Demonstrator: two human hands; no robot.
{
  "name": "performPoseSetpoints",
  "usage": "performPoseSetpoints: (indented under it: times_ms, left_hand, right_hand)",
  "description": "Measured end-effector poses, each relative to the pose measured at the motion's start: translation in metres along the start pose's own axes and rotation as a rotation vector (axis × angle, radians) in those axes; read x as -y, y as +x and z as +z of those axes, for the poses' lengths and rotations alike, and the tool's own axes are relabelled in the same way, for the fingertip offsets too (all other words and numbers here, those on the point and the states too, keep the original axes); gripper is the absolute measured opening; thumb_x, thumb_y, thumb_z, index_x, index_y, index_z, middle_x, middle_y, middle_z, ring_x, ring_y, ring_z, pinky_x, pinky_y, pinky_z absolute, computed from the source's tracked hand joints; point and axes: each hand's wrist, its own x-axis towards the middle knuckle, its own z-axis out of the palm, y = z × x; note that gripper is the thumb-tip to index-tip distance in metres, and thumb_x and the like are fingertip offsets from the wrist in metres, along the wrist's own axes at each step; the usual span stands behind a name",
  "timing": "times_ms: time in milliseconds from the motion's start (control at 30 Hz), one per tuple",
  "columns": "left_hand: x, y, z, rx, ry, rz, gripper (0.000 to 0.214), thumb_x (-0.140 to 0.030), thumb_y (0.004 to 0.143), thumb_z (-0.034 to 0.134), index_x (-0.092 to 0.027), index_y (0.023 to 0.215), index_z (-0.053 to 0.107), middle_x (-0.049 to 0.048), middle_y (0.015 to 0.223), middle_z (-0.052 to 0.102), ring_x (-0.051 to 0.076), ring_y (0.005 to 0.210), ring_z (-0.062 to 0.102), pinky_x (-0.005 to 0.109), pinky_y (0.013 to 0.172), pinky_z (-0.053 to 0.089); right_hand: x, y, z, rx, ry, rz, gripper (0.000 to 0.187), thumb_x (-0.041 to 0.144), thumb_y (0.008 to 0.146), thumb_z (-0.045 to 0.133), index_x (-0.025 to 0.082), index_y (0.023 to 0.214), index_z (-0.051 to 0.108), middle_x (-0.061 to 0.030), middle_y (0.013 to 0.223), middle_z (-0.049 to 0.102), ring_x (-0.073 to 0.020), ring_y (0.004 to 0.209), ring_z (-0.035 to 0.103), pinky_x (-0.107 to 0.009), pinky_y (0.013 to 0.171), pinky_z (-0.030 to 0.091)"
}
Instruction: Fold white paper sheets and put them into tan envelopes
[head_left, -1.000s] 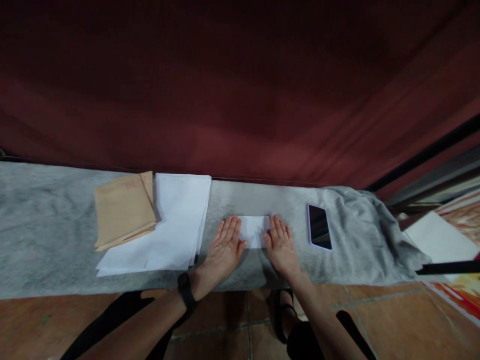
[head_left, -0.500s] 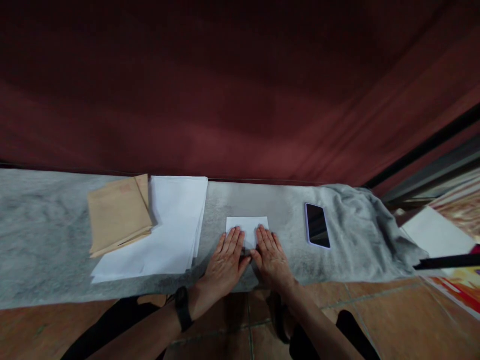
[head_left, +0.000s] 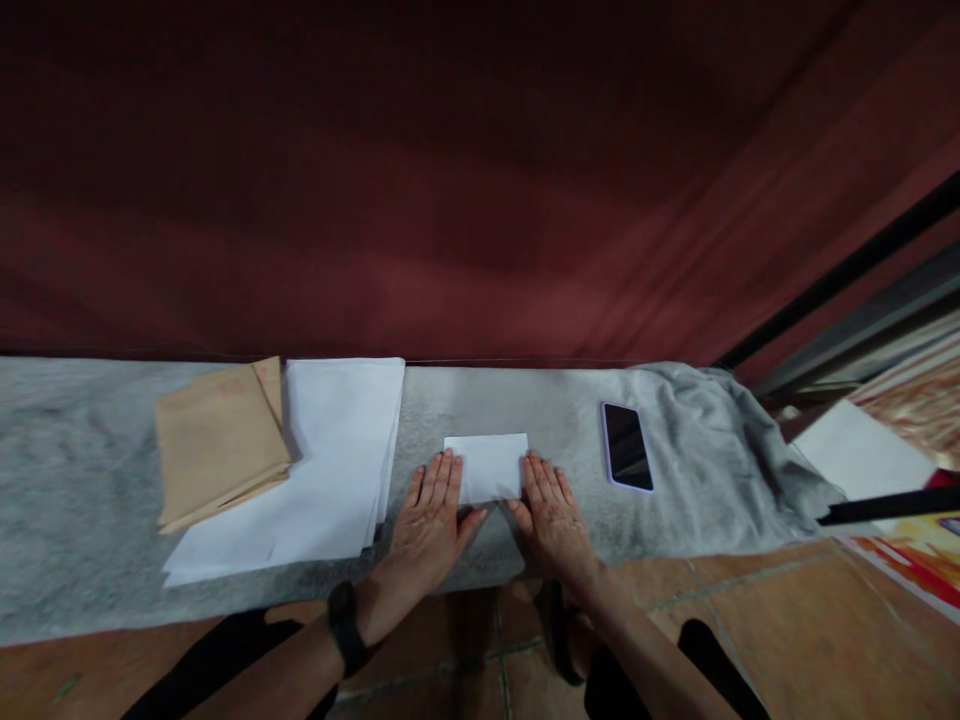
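A small folded sheet of white paper [head_left: 491,467] lies flat on the grey cloth in front of me. My left hand [head_left: 433,505] rests at the paper's left edge, palm down, fingers stretched out and thumb spread to the right. At the right edge lies my right hand [head_left: 553,508], also flat, its fingertips by the paper's side and its thumb near the lower corner. Between the two hands most of the sheet is bare.
Left of my hands lies a stack of large white paper sheets [head_left: 341,460], with several brown envelopes [head_left: 221,440] partly on top. A phone [head_left: 627,447] in a purple case lies to the right. Grey cloth [head_left: 480,395] covers the long surface, bunched at its right end. Behind rises a dark red wall [head_left: 465,230].
My hands have slid apart, the left one outward to the left and the right one slightly to the right. More of the small paper shows between them. The view has shifted a little.
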Motion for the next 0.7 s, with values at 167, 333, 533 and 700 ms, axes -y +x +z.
performPoseSetpoints:
  times_ms: [167,333,533,700]
  left_hand:
    - [0.0,0.0,-0.002,-0.009,-0.006,-0.006,0.078,-0.056,0.098,0.038,-0.005,0.156,0.028,0.0226,0.158,0.038,0.032,0.148,0.035,0.051,0.121,0.027]
    - [0.004,0.0,-0.001,-0.031,-0.005,-0.013,0.077,-0.055,0.097,0.039,-0.006,0.156,0.028,0.0229,0.156,0.041,0.033,0.147,0.038,0.053,0.12,0.029]
    - [0.003,0.006,-0.002,-0.056,0.024,-0.062,0.07,-0.048,0.099,0.036,-0.002,0.152,0.034,0.0252,0.153,0.044,0.035,0.145,0.041,0.056,0.119,0.031]
    - [-0.015,0.021,-0.004,-0.045,-0.007,0.034,0.061,-0.036,0.1,0.034,-0.003,0.152,0.036,0.0206,0.155,0.044,0.03,0.149,0.034,0.052,0.122,0.029]
  right_hand:
    - [-0.004,-0.003,0.0,-0.005,0.005,0.007,0.062,0.045,0.106,0.034,0.012,0.158,0.027,-0.0164,0.158,0.041,-0.0296,0.146,0.038,-0.049,0.119,0.031]
    - [-0.008,-0.004,-0.002,-0.016,-0.001,0.001,0.063,0.046,0.106,0.033,0.01,0.157,0.029,-0.0172,0.157,0.042,-0.0296,0.145,0.039,-0.049,0.119,0.032]
    - [-0.006,-0.001,-0.005,-0.012,0.006,0.038,0.06,0.044,0.106,0.034,0.009,0.154,0.036,-0.0171,0.157,0.041,-0.0303,0.145,0.039,-0.05,0.119,0.031]
    - [0.004,0.012,-0.002,-0.043,0.057,0.035,0.06,0.042,0.106,0.035,0.011,0.157,0.032,-0.016,0.158,0.04,-0.0287,0.146,0.038,-0.05,0.119,0.033]
